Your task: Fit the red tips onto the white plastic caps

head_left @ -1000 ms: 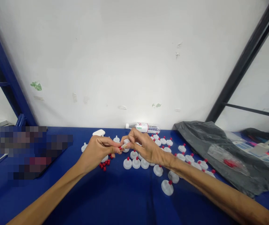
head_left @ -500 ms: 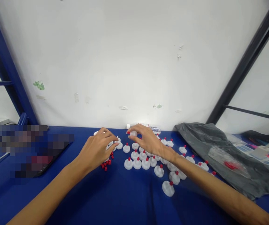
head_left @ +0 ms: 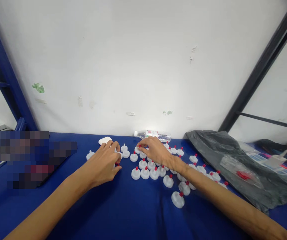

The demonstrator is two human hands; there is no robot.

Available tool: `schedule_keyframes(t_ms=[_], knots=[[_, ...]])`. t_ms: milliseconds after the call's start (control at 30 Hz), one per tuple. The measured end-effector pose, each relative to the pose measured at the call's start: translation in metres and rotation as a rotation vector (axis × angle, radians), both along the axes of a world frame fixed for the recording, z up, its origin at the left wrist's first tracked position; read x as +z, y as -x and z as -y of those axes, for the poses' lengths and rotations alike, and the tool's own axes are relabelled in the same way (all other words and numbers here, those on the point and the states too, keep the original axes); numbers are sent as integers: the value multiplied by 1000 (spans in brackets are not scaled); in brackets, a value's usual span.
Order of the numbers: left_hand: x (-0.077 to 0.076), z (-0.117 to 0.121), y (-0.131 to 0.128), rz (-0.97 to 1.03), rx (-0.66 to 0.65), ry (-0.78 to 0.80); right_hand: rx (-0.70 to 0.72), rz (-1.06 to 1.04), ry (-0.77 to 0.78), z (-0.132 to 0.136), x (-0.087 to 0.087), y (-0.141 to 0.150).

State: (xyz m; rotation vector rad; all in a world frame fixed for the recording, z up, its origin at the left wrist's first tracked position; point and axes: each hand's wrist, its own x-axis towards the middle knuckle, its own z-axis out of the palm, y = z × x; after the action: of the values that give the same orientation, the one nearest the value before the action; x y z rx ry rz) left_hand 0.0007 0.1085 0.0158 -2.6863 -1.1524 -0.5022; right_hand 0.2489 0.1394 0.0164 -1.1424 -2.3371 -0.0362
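Note:
Several white caps with red tips (head_left: pixel 145 173) lie scattered on the blue table (head_left: pixel 123 210). My right hand (head_left: pixel 157 152) reaches over them and pinches one white cap (head_left: pixel 138 149) at the far edge of the group between thumb and forefinger. My left hand (head_left: pixel 104 162) rests palm down with its fingers curled over a small pile of loose red tips (head_left: pixel 117 164). A bare white cap (head_left: pixel 125 154) sits just past its fingertips. What the left fingers hold, if anything, is hidden beneath them.
A water bottle (head_left: pixel 153 135) lies against the wall. A white block (head_left: pixel 105 140) sits behind the left hand. A grey plastic bag (head_left: pixel 218 146) with a clear pouch of red tips (head_left: pixel 242 174) covers the right side, beside a charger and cable (head_left: pixel 275 160). The left area is blurred.
A second ago both hands were together above the table, working on one cap. They have parted and come down: the right set the cap among the others, the left dropped onto the red tips.

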Motion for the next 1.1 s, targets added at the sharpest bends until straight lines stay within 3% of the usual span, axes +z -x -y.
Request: schedule_keyframes(t_ms=[333,667,867,1100], knots=[[-1,0,-7,-14,-18,-6,33,45,-7,-8,-5,-2],[-1,-8,-6,71,51,-90,54,47,-25,-9,-6,3],[-9,-15,-7,-55,38,-160,59,43,-21,-7,-4,3],[0,-6,-22,-254,109,-187,36,36,-44,-6,5,1]])
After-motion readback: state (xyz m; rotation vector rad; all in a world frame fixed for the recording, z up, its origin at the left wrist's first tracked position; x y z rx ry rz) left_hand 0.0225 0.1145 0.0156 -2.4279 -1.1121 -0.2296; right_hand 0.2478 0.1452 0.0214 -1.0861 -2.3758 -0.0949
